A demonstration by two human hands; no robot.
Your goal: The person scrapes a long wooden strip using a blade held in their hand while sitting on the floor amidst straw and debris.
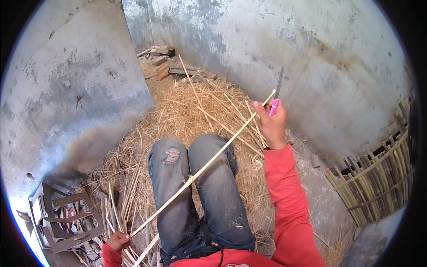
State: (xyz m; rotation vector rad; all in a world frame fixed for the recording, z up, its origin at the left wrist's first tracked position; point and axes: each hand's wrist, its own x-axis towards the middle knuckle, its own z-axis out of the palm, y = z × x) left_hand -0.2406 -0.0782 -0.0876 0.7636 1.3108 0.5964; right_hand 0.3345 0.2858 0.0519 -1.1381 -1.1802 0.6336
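Note:
A long pale bamboo strip [213, 159] runs slantwise across my lap, with a rough node around its middle. My left hand [118, 240] is closed at its lower end, low on the left. Near the strip's upper end, my right hand [273, 127] is raised and closed around a knife [274, 107], its pink handle in the palm and its narrow blade pointing up. The strip passes by the thumb of that hand. Under the strip are my knees in worn, torn jeans [171, 178].
Straw-like shavings [178, 104] and loose strips [229, 127] cover the floor ahead. A bundle of strips [126, 200] lies beside a brown frame [73, 218] at left. A slatted bamboo panel [378, 182] leans at right. Bare walls [275, 35] enclose the corner, with wood scraps [162, 60] at the back.

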